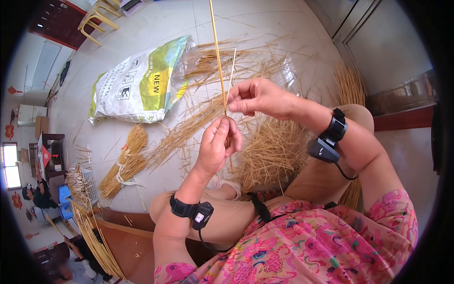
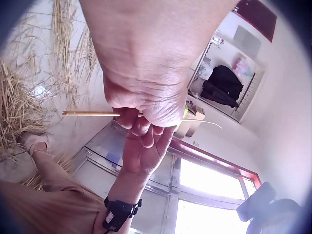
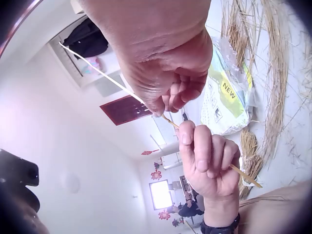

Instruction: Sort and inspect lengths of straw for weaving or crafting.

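Note:
A long golden straw stalk (image 1: 218,52) stands nearly upright in the head view, its lower part running through my left hand (image 1: 219,142). The left thumb and curled fingers grip it, and the stalk's lower end (image 2: 90,113) sticks out past that hand in the left wrist view. Just above, my right hand (image 1: 260,98) has its thumb and forefinger together, pinching a thin pale straw strip (image 1: 232,71) that rises beside the stalk. In the right wrist view the pale strip (image 3: 100,72) slants up from the right fingertips, close to the left hand's knuckles.
Loose straw (image 1: 274,146) is heaped on the tiled floor before the knees. A tied straw bundle (image 1: 124,163) lies left of it, below a printed plastic sack (image 1: 142,80). Another straw bundle (image 1: 349,85) leans by the right wall; a wooden bench (image 1: 127,236) stands at the left.

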Available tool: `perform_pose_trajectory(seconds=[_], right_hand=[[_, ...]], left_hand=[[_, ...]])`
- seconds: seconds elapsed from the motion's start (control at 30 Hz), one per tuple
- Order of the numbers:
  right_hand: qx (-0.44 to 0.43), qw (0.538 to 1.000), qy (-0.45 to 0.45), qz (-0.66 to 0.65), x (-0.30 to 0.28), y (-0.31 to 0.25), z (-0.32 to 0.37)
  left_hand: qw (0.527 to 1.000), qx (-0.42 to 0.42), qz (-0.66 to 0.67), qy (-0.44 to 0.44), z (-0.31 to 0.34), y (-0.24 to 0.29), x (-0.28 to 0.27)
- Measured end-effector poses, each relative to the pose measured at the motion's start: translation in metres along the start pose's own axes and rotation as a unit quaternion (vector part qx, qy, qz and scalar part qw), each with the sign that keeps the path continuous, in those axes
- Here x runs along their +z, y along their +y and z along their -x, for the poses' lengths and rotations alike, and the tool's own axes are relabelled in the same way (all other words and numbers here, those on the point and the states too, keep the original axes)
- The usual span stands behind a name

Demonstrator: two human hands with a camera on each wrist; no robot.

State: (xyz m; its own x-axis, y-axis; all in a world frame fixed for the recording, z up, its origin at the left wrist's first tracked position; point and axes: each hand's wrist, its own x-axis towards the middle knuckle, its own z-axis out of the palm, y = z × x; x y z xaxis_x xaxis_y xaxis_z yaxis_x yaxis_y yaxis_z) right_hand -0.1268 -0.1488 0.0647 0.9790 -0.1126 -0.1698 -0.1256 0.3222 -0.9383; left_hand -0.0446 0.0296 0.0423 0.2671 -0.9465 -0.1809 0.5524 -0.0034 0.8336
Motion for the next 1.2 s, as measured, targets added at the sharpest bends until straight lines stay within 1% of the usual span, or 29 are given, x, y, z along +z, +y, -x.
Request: perform_pose_trajectory(seconds=[0.03, 0.17, 0.27, 0.3, 0.33, 0.37, 0.4, 0.43, 0.47, 0.57, 0.6, 0.63, 0.67, 0.7, 0.73, 0.83, 0.87, 0.93, 0.97, 1.03, 1.07, 1.17, 1.2], right_hand=[[-0.014, 0.999, 0.006, -0.035, -0.001, 0.002, -0.001], [-0.034, 0.999, 0.028, -0.005, 0.004, -0.001, 0.002], [-0.029, 0.999, 0.041, 0.013, 0.008, 0.004, 0.003], [-0.005, 0.998, 0.053, 0.045, 0.01, 0.009, 0.004], [0.011, 0.972, 0.05, 0.228, 0.01, 0.013, 0.005], [0.027, 0.913, 0.045, 0.403, 0.008, 0.017, 0.006], [0.078, 0.861, -0.03, 0.502, 0.008, 0.021, 0.008], [0.127, 0.79, -0.103, 0.591, 0.007, 0.026, 0.011], [0.174, 0.703, -0.174, 0.667, 0.005, 0.027, 0.014], [0.154, 0.752, -0.129, 0.628, -0.016, 0.018, 0.009], [0.051, 0.81, -0.031, 0.583, -0.021, 0.009, 0.006], [0.018, 0.884, 0.036, 0.465, -0.022, -0.005, 0.002], [-0.016, 0.936, 0.102, 0.335, -0.023, -0.02, -0.002], [-0.033, 0.967, 0.121, 0.224, -0.026, -0.03, -0.003], [-0.051, 0.983, 0.137, 0.111, -0.03, -0.038, -0.004], [-0.137, 0.962, 0.206, 0.112, -0.04, -0.052, -0.005], [-0.148, 0.953, 0.248, 0.088, -0.042, -0.056, -0.005], [-0.171, 0.937, 0.296, 0.076, -0.048, -0.058, -0.003], [-0.181, 0.928, 0.318, 0.068, -0.051, -0.057, -0.003], [-0.184, 0.928, 0.316, 0.064, -0.055, -0.053, -0.001], [-0.187, 0.929, 0.314, 0.061, -0.056, -0.052, -0.001], [-0.175, 0.941, 0.282, 0.068, -0.052, -0.05, 0.002], [-0.182, 0.943, 0.272, 0.066, -0.05, -0.049, 0.002]], left_hand=[[1.0, 0.0, -0.002, 0.001, 0.0, -0.002, 0.0], [1.0, -0.007, -0.016, -0.008, 0.0, -0.004, 0.001], [1.0, 0.001, -0.013, 0.001, 0.0, -0.004, 0.002], [1.0, 0.006, -0.01, 0.006, 0.0, -0.004, 0.003], [1.0, 0.011, -0.006, 0.011, 0.0, -0.004, 0.003], [1.0, 0.02, -0.014, 0.015, 0.0, -0.004, 0.002], [0.999, 0.03, -0.022, 0.018, 0.0, -0.003, 0.002], [0.999, 0.039, -0.03, 0.02, 0.0, -0.002, 0.001], [0.999, 0.033, -0.028, 0.016, 0.0, -0.001, -0.001], [0.999, 0.016, -0.03, 0.007, -0.001, 0.002, -0.006], [0.999, 0.009, -0.037, 0.009, 0.0, 0.0, -0.006], [0.999, 0.002, -0.043, 0.01, -0.001, -0.001, -0.006], [0.998, -0.008, -0.068, 0.01, -0.002, -0.004, -0.007], [0.996, -0.018, -0.092, 0.01, -0.002, -0.009, -0.009], [0.993, -0.028, -0.116, 0.009, -0.003, -0.014, -0.01], [0.973, -0.034, -0.229, 0.003, -0.005, -0.026, -0.012], [0.957, -0.014, -0.288, 0.027, -0.006, -0.031, -0.014], [0.913, 0.027, -0.399, 0.078, -0.009, -0.036, -0.022], [0.892, 0.041, -0.442, 0.087, -0.011, -0.037, -0.029], [0.841, 0.069, -0.525, 0.109, -0.014, -0.032, -0.039], [0.833, 0.051, -0.538, 0.115, -0.014, -0.03, -0.042], [0.825, 0.082, -0.552, 0.095, -0.016, -0.032, -0.054], [0.82, 0.097, -0.554, 0.104, -0.017, -0.032, -0.053]])
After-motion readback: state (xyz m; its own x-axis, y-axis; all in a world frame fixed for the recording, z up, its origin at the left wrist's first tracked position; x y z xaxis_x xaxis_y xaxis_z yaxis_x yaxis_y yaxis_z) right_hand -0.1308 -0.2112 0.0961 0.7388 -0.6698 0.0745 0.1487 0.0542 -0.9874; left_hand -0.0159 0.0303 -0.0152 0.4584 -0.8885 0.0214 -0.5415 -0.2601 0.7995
